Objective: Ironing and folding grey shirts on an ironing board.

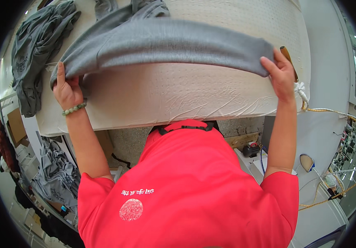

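A long grey garment (173, 43) stretches between my two hands above the padded white table (178, 87). It looks like a sleeve or trouser leg of soft knit; which one I cannot tell, and its upper edge is blurred by motion. My left hand (67, 90), below a green bead bracelet (74, 108), is closed on the near left end, thumb up. At the right end, my right hand (282, 74) pinches the narrow cuff between thumb and fingers. More of the grey cloth bunches at the far side of the table.
Another crumpled grey garment (37, 49) hangs over the table's left edge. A brown-handled tool (290, 62) lies beside my right hand, with a white tie and a yellowish cord (330, 111) running right. More grey garments (56, 173) are heaped at lower left.
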The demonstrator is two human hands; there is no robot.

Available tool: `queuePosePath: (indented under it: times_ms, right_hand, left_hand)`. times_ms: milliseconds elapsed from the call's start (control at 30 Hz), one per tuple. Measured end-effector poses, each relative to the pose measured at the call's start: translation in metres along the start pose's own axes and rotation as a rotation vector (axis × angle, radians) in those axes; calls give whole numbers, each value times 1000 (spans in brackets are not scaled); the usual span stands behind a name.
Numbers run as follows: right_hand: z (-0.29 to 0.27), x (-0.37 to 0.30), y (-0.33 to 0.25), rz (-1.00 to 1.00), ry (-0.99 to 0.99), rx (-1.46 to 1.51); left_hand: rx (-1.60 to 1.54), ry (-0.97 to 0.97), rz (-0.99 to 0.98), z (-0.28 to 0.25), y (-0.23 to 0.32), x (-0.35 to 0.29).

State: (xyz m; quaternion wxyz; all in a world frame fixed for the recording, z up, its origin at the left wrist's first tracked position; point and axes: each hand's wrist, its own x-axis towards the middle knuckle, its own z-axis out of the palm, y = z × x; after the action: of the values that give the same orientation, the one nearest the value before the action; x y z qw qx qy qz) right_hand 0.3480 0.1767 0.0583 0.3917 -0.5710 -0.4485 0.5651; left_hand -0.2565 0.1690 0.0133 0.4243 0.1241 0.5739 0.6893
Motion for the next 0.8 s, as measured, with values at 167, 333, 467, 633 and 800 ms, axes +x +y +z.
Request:
queuePosePath:
  times_ms: [167,333,467,633,800]
  right_hand:
    - [-20,-12,53,197,-88,-582]
    - [-23,-29,106,452,-63,-259]
    - [-13,-21,89,478,-193,-318]
    - [-33,-23,52,378,-154,-144]
    - [-44,-29,60,396,-186,-263]
  left_hand:
    - [83,267,-335,-12,-97,-66]
    - [180,172,-472,-24,-147,-123]
    - [242,56,-535,-13,-140,-121]
    - [163,-48,-384,-12,-134,-115]
    - [162,-86,-552,-17,-140,-124]
